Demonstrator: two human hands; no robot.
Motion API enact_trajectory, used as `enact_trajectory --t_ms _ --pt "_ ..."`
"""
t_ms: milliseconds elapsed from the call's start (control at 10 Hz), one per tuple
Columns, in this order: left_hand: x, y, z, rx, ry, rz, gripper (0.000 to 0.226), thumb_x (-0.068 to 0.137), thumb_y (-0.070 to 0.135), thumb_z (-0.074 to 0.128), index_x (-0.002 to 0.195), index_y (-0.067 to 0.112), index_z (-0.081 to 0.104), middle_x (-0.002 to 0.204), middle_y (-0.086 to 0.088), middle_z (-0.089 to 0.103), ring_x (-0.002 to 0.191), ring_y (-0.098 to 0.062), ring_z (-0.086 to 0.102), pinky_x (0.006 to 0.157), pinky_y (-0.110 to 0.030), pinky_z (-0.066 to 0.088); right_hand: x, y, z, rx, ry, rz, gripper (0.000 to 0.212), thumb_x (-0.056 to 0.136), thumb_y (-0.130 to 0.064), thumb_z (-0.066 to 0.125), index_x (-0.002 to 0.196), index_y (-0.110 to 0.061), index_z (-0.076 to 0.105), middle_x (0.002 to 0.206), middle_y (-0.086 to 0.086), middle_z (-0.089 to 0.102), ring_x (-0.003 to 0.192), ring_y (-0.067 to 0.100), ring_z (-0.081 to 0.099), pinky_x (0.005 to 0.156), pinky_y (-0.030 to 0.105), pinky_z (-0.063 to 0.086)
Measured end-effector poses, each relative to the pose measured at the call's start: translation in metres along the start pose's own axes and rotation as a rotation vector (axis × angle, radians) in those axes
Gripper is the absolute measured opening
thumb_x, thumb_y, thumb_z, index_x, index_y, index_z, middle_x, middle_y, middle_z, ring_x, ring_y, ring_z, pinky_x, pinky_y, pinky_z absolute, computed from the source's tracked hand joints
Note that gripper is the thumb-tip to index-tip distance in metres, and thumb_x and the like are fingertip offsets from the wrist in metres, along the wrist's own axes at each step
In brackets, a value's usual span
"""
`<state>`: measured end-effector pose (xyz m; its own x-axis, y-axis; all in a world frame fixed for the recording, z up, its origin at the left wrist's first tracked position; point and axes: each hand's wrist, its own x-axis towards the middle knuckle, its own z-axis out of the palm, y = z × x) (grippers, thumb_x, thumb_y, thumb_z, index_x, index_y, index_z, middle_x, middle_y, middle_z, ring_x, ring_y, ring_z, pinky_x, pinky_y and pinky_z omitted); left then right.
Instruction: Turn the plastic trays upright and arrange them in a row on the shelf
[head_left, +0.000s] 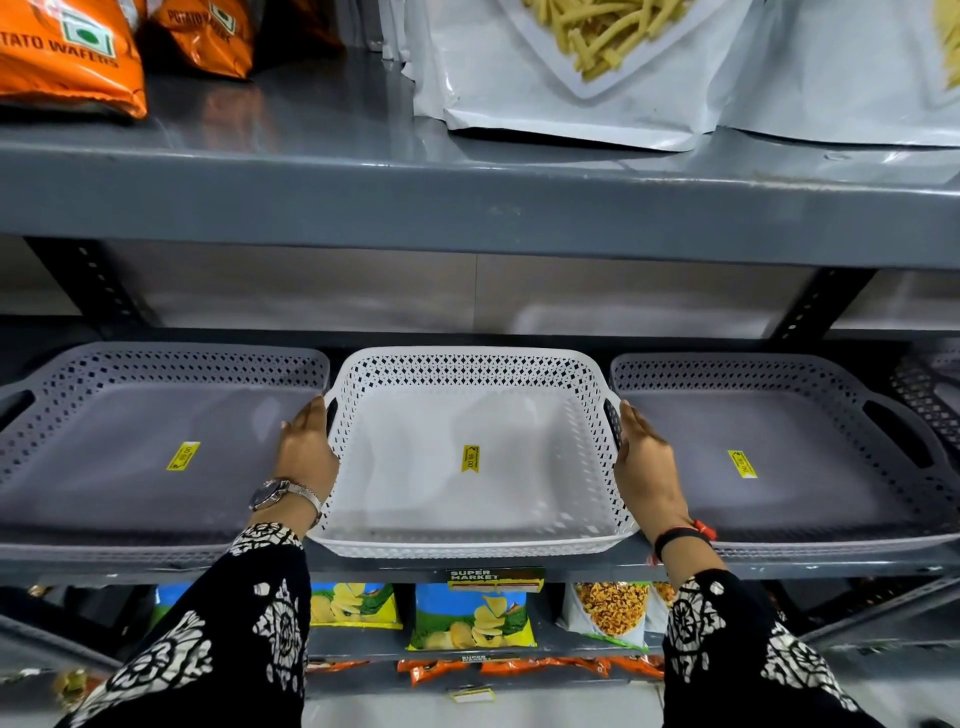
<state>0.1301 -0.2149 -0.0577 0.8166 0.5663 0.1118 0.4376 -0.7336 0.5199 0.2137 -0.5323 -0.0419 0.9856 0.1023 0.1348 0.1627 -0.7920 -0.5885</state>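
Three perforated plastic trays lie upright, side by side, on the grey middle shelf (587, 564). A white tray (545, 374) is in the centre, between a grey tray (156, 364) on the left and another grey tray (753, 371) on the right. Each has a yellow price sticker on its floor. My left hand (306, 449) presses against the white tray's left handle side. Against its right handle side lies my right hand (641, 462). Both hands clasp the white tray between them. A further tray's dark mesh edge (924, 405) shows at the far right.
The shelf above (467, 208) holds orange wafer bags (67, 52) and white snack pouches (571, 67). Below, chip packets (472, 616) and snack bags (608, 613) stand on a lower shelf. Slotted black uprights (93, 280) flank the bay behind the trays.
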Motion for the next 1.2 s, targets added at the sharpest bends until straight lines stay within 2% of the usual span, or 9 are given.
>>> enact_trajectory --t_ms 300,500,600,700,800,900,1000,1100,1200 --pt "-0.001 0.003 -0.002 0.009 -0.018 -0.008 0.059 0.080 -0.021 0.042 0.137 -0.011 0.033 0.135 -0.033 0.046 0.125 -0.046 0.044 0.114 -0.050 0.030 0.001 0.000 0.000 -0.040 -0.008 -0.005 0.053 0.085 0.011 0.031 0.136 -0.005 0.036 0.140 0.018 0.046 0.116 0.040 0.052 0.104 0.042 0.038" --pt "-0.002 0.003 -0.003 0.045 -0.036 -0.012 0.062 0.079 -0.021 0.040 0.139 -0.009 0.029 0.138 -0.032 0.043 0.124 -0.047 0.043 0.111 -0.050 0.035 -0.001 -0.002 -0.002 -0.034 -0.014 0.007 0.052 0.086 0.010 0.030 0.136 -0.003 0.033 0.142 0.018 0.042 0.122 0.039 0.048 0.106 0.041 0.035" --pt "-0.001 0.004 -0.003 0.062 -0.040 -0.013 0.062 0.079 -0.021 0.040 0.139 -0.009 0.028 0.137 -0.033 0.044 0.121 -0.048 0.046 0.106 -0.051 0.039 -0.001 -0.003 -0.003 -0.028 -0.014 -0.004 0.052 0.086 0.009 0.030 0.136 -0.002 0.032 0.139 0.021 0.045 0.119 0.041 0.050 0.102 0.044 0.040" --pt "-0.001 0.004 -0.007 0.110 -0.053 -0.004 0.062 0.080 -0.018 0.042 0.140 -0.009 0.028 0.137 -0.033 0.045 0.119 -0.047 0.050 0.105 -0.051 0.041 -0.001 -0.004 -0.005 -0.069 -0.030 0.003 0.053 0.085 0.008 0.031 0.137 -0.004 0.030 0.127 0.028 0.053 0.104 0.045 0.056 0.081 0.047 0.048" --pt "-0.001 0.005 -0.009 0.166 -0.036 0.017 0.061 0.081 -0.015 0.043 0.140 -0.008 0.028 0.142 -0.031 0.040 0.122 -0.045 0.048 0.106 -0.050 0.039 -0.002 -0.005 -0.008 -0.156 -0.046 0.015 0.052 0.088 0.002 0.033 0.138 -0.006 0.027 0.126 0.028 0.053 0.106 0.045 0.054 0.075 0.046 0.048" --pt "-0.005 0.013 -0.017 0.215 0.016 0.060 0.063 0.085 -0.006 0.045 0.143 -0.003 0.022 0.154 -0.024 0.019 0.139 -0.039 0.027 0.116 -0.046 0.021 -0.004 -0.008 -0.013 -0.245 -0.026 0.005 0.048 0.093 -0.011 0.034 0.140 -0.007 0.024 0.141 0.022 0.041 0.126 0.039 0.040 0.093 0.049 0.043" --pt "-0.015 0.022 -0.024 0.206 0.069 0.097 0.059 0.091 0.005 0.042 0.145 0.001 0.017 0.157 -0.019 0.011 0.145 -0.034 0.014 0.120 -0.043 0.008 -0.009 -0.007 -0.015 -0.246 0.020 -0.026 0.047 0.094 -0.015 0.032 0.140 -0.006 0.025 0.148 0.017 0.033 0.136 0.033 0.030 0.108 0.046 0.030" --pt "-0.044 0.035 -0.038 0.158 0.183 0.175 0.057 0.095 0.016 0.036 0.146 0.004 0.015 0.158 -0.015 0.007 0.147 -0.030 0.005 0.120 -0.041 0.001 -0.024 -0.006 -0.021 -0.213 0.111 -0.105 0.047 0.095 -0.018 0.031 0.140 -0.005 0.024 0.151 0.015 0.027 0.141 0.028 0.021 0.116 0.043 0.015" --pt "-0.069 0.046 -0.049 0.121 0.303 0.232 0.058 0.095 0.019 0.037 0.146 0.003 0.015 0.158 -0.015 0.007 0.147 -0.030 0.006 0.120 -0.043 0.001 -0.038 -0.010 -0.031 -0.153 0.162 -0.154 0.047 0.096 -0.018 0.030 0.140 -0.004 0.023 0.151 0.016 0.025 0.141 0.028 0.019 0.117 0.042 0.013"
